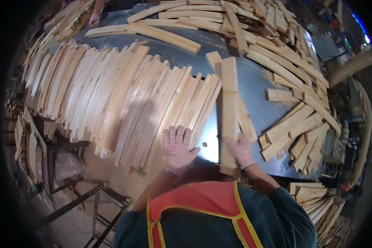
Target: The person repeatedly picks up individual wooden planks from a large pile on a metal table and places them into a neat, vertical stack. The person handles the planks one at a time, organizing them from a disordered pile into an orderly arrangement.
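My left hand (pixel 177 149), in a pinkish knit glove, lies flat with its fingers spread over the near ends of a row of wooden strips (pixel 130 89). The strips lie side by side across the left and middle of a metal table (pixel 273 136). Just right of the row, a longer wooden board (pixel 229 89) points away from me, its near end close to my apron. My right hand (pixel 241 152), gloved alike and a little blurred, grips that board's right edge near this end. Another piece of wood (pixel 246 118) lies partly hidden beneath the board.
Loose boards (pixel 295 68) are heaped along the far and right sides of the table. Shorter pieces (pixel 291 132) pile up at its right. Another person's gloved hand (pixel 95 18) is at the far left. A dark metal frame (pixel 97 198) stands low at left, and a hose (pixel 366 136) hangs at right.
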Demonstrator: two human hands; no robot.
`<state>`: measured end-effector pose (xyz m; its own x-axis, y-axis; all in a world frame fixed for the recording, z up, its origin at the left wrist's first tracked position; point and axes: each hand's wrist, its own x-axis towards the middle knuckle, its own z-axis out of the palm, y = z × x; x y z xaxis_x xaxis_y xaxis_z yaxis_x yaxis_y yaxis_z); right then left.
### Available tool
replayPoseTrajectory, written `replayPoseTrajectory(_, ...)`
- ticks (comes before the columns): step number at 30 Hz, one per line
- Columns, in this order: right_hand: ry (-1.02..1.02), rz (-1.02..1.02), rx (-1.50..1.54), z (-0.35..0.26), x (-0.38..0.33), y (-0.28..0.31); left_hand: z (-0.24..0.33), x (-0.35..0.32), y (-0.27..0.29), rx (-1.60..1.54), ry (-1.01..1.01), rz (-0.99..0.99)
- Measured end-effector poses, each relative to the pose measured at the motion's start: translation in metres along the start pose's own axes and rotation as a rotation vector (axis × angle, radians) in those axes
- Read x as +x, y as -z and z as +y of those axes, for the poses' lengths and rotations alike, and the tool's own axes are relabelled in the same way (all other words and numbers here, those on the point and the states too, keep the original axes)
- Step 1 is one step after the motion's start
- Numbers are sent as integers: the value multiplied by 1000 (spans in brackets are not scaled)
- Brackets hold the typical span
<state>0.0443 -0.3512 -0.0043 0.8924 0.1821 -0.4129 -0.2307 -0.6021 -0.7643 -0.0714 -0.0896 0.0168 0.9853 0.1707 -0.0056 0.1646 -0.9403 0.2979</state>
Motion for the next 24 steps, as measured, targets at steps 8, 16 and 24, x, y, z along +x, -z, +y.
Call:
replayPoseTrajectory(8, 410, -777, -380, -38, 12, -31, -4, -16, -10, 42, -343, 16)
replayPoseTrajectory(16, 22, 121, -779, -22, 69, 50, 19, -8, -6, 84, -311, 109)
replayPoseTrajectory(24, -170, -397, 3, 33, -59, -9, 20, -5, -15, 72, -249, -25)
